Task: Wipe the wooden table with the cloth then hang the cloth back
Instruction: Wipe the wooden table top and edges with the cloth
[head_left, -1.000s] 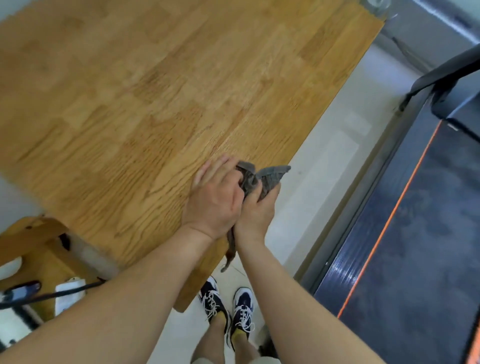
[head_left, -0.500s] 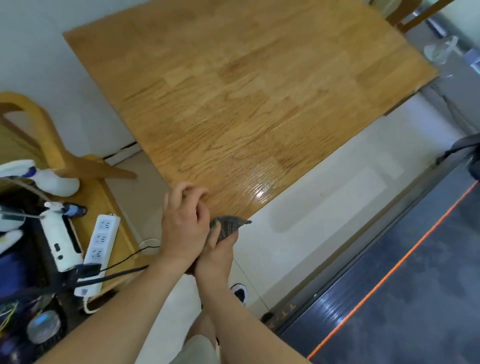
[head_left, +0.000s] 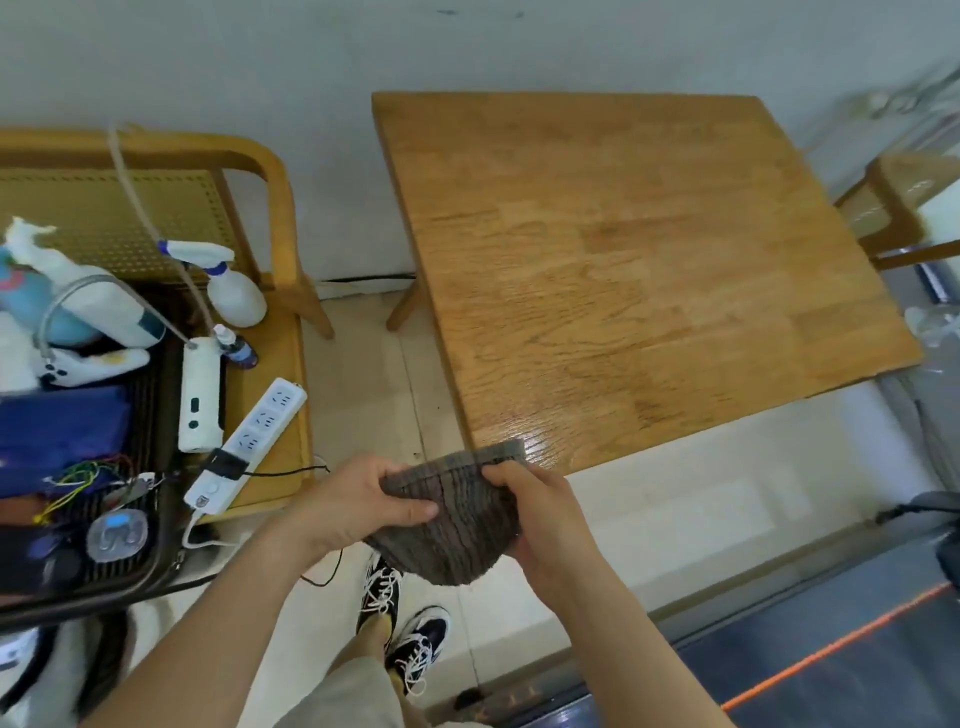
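A grey ribbed cloth (head_left: 452, 519) is stretched between both my hands, in the air in front of the near left corner of the wooden table (head_left: 639, 270). My left hand (head_left: 363, 501) grips the cloth's left side with the thumb on top. My right hand (head_left: 545, 519) grips its right side. The cloth's top edge just overlaps the table's corner in view; its lower part sags in a curve above my shoes. The tabletop is bare and shines near that corner.
A wooden chair (head_left: 260, 208) stands left of the table, loaded with a dark tray, spray bottles (head_left: 228, 280), a white power strip (head_left: 249, 441) and wires. Another chair (head_left: 904, 208) is at the table's right. A treadmill belt (head_left: 831, 649) lies at lower right.
My hands have lifted off the table and drawn back past its corner. The cloth, bunched between them before, is now spread out between both hands. My view has swung left, showing the loaded chair.
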